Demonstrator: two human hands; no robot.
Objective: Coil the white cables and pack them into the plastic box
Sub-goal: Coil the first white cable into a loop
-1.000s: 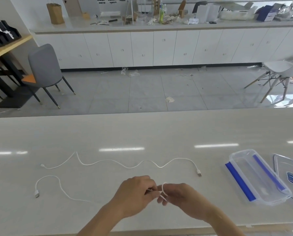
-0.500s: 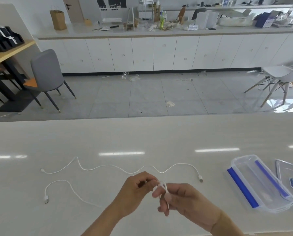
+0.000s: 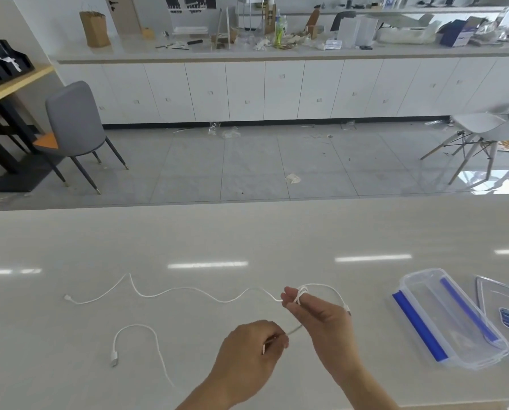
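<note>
Two white cables lie on the pale table (image 3: 247,238). The near cable (image 3: 155,347) curves from a plug at the left to my hands. My right hand (image 3: 318,318) is raised, with small loops of this cable wound around its fingertips. My left hand (image 3: 253,350) sits lower, pinching the same cable, which runs taut between the two hands. The far cable (image 3: 182,291) lies in a wavy line behind my hands. A clear plastic box with blue clips (image 3: 445,318) stands open to the right.
The box's clear lid (image 3: 505,312) lies flat just right of the box. Beyond the table's far edge are a tiled floor, a grey chair (image 3: 75,125), a white chair (image 3: 484,134) and a cluttered counter.
My right hand has lifted and moved away to the right with the wound loops. My left hand has dropped back, drawing the cable taut; its free end has slid rightward on the table.
</note>
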